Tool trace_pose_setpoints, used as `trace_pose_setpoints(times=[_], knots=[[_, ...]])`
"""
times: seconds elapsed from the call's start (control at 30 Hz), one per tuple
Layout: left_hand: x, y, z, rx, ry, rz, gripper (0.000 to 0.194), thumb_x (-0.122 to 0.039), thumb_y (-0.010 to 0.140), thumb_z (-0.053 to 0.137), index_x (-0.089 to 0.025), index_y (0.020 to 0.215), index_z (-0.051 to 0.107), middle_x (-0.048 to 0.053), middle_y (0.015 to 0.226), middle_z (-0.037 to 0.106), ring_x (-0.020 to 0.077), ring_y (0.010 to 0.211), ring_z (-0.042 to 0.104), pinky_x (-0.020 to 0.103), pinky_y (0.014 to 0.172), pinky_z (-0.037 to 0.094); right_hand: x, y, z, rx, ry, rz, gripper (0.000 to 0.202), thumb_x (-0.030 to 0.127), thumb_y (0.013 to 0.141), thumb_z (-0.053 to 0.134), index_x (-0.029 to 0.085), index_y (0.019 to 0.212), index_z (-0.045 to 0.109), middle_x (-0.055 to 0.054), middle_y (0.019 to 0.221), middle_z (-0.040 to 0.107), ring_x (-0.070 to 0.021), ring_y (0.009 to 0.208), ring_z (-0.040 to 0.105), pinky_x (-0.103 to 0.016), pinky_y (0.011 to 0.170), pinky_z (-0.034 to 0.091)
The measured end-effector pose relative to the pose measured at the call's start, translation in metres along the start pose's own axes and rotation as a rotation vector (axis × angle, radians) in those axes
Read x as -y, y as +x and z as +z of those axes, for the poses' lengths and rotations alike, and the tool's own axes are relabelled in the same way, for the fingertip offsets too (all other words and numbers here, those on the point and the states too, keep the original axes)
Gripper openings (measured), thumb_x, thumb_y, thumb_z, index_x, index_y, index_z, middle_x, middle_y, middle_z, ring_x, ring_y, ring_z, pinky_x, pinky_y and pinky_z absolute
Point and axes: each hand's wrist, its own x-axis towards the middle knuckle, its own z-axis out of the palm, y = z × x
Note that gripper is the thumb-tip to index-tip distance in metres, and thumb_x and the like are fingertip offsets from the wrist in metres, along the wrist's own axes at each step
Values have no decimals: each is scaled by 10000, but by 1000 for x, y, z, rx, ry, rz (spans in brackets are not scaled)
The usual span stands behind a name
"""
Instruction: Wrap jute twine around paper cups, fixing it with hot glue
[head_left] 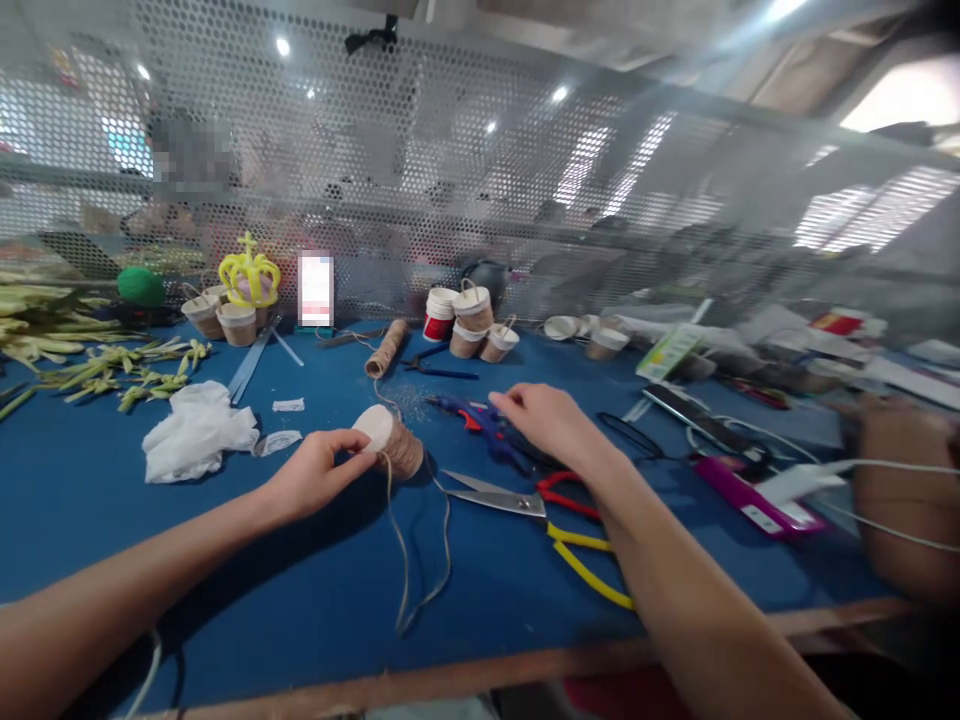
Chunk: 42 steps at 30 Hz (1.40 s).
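Observation:
My left hand (322,470) pinches the pale rim of a small cup wrapped in brown twine (405,450), which lies tilted above the blue table. A loose loop of twine (405,575) hangs from the cup toward the front edge. To the right, my right hand (544,420) is closed, its fingertips together just above a blue and red glue gun (487,432); anything between them is too small to make out. Scissors with grey blades (502,500) lie open below it, and yellow handles (592,575) show partly under my right forearm.
A twine roll (387,350), dark pliers (442,373) and stacked cups (472,310) stand or lie farther back. White crumpled cloth (199,430) is at left. Power strips (757,500) with cables crowd the right, beside another person's blurred arm (907,490). Perforated metal panel (480,150) rises behind.

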Motion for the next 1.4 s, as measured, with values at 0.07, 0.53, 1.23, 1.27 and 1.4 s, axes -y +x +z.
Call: trace_pose_setpoints(times=[0.07,0.53,1.23,1.27,1.4], knots=[[-1,1,-1,28,18,9,297,-332,815,413,-119,750,609,9,714,606,145,697,538,217,653,401,-16,10,11,125,-76,135,195,301,853,479,165,951,578,-53,964,592,-137,790,573,-313,695,478],[3,7,-10,70,62,25,250,-297,791,440,-130,729,616,1,690,620,135,659,538,216,621,403,7,6,25,149,343,227,130,265,768,552,151,825,524,9,612,562,-102,534,543,-237,538,462],[11,-5,-5,-77,-74,-25,287,-314,833,421,-137,832,646,30,784,676,151,702,582,225,643,434,33,-53,39,166,97,-241,171,377,662,600,246,737,681,-99,771,648,-347,903,577,-549,811,417],[11,-5,-5,-75,-90,-11,277,-304,836,422,-139,857,645,33,819,681,154,733,590,228,672,437,35,-54,39,186,113,-249,163,370,670,593,249,737,679,-95,776,648,-336,885,584,-539,803,425],[11,-6,-5,-60,-135,17,273,-281,846,419,-143,964,622,42,943,676,174,844,594,242,754,436,46,-53,40,215,180,-265,135,320,727,538,247,686,644,-68,705,635,-260,722,610,-451,730,473]])
